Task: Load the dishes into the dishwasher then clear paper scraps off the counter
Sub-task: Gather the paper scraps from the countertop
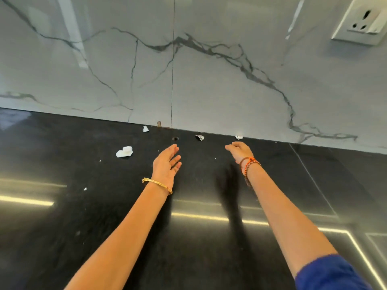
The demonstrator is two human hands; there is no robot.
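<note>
Both my arms reach out over the dark worktop (199, 237), a blue sleeve (330, 273) on my right. My left hand (166, 164) is an open grip, fingers straight and palm turned inward, holding nothing; my right hand (239, 151) hangs with fingers loosely curled, also holding nothing. Paper scraps lie beyond both: the largest white scrap (124, 152) left of my left grip, a crumpled scrap (200, 137) between and just past the two, a small scrap (239, 137) just beyond my right fingertips, another scrap (145, 128) against the marble wall (209, 80). Tiny flecks (85, 189) sit nearer, left of my left wrist. The risk, as I judge it: sweeping could jam scraps into the wall joint or skip those flecks.
</note>
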